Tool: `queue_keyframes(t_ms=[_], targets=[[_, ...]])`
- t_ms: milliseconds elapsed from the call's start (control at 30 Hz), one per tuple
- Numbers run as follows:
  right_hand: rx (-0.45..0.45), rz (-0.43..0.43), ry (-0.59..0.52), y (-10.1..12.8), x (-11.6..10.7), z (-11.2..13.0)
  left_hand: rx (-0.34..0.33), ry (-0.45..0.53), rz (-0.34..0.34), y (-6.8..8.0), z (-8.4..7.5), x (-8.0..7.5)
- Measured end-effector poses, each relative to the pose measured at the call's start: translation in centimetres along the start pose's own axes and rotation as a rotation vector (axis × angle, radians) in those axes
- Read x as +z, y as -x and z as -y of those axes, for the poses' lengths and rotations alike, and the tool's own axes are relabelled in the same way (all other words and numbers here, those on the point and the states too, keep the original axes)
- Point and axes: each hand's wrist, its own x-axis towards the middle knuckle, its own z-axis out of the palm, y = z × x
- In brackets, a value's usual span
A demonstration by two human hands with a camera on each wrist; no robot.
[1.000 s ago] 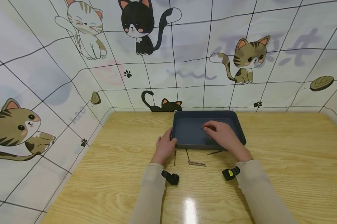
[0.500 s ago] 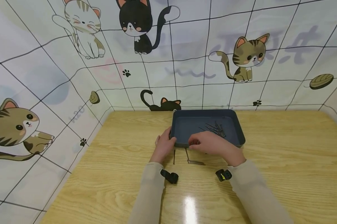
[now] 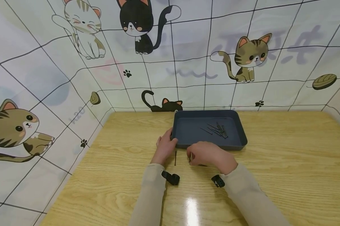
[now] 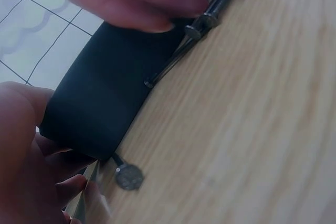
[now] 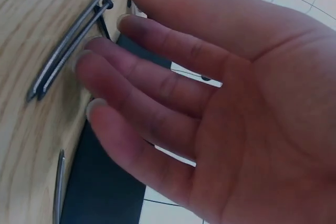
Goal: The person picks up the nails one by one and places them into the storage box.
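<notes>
Dark blue tray (image 3: pixel 186 133): sitting on the wooden table (image 3: pixel 285 163), toward the far side, in front of the cat-printed wall; it is showing as a dark wall in the left wrist view (image 4: pixel 100 103) and along the bottom of the right wrist view (image 5: pixel 105 192)
Nails in tray (image 3: pixel 216 129): lying in a loose bundle on the tray floor, right of its middle
Left hand (image 3: pixel 165 147): resting at the tray's near left corner, thumb lying along the left wall, fingers loosely curled against the near wall; whether it is truly gripping the tray is not clear
Right hand (image 3: pixel 210 154): hovering low over the table just near of the tray, fingers stretched out and relaxed, holding nothing, as the right wrist view (image 5: pixel 210 103) is showing
Pair of nails (image 5: pixel 68 51): lying side by side on the wood just past the right fingertips (image 5: pixel 86 56), close but not clearly touching; the left wrist view is showing the same pair (image 4: pixel 210 17) under the hand, and in the head view only their end (image 3: pixel 190 161) is peeking out at the hand's left edge
Single nail (image 3: pixel 175 157): lying on the table between the two hands, pointing near to far, its head (image 4: pixel 128 176) sitting just beside the tray's near corner
Another nail (image 5: pixel 59 187): lying against the tray's near wall, close to the right hand
Sleeves: beige, covering both forearms, each wearing a small black wrist camera (image 3: pixel 172 178)
</notes>
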Motion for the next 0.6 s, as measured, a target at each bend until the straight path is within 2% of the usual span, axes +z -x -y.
queue_keyframes(t_ms=[367, 600], targets=[[0.0, 0.016, 0.102, -0.3, 1.0, 0.1, 0.007, -0.003, -0.011, -0.2, 0.1, 0.1], [0.003, 0.015, 0.094, -0.5, 1.2, 0.0, 0.005, -0.001, -0.011, -0.1, 0.1, 0.2]])
